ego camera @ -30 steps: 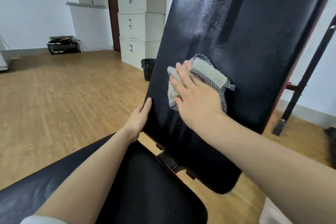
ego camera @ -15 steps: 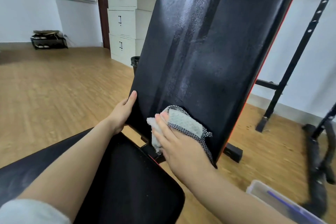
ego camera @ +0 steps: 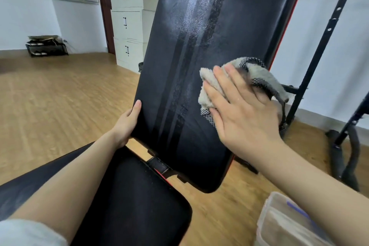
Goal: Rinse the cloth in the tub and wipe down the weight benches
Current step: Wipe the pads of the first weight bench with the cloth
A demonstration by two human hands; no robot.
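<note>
Wiping the raised backrest with a cloth that is hanging loose at the pad's right edge

The cloth (ego camera: 211,86) is lying under the flat, spread right hand (ego camera: 243,114), pressed against the backrest pad (ego camera: 179,66), not clenched; its free corner is draping past the edge and could be slipping out. The left hand (ego camera: 127,124) is curling around the pad's left edge, steadying it. The tub (ego camera: 279,223) is sitting on the floor below, close enough to be kicked.

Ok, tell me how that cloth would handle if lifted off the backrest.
The cloth looks floppy: a fold droops loose past the right hand. Probably light and soft, given its fluffy pile. Possibly damp, judging by the streaks on the backrest.
</note>
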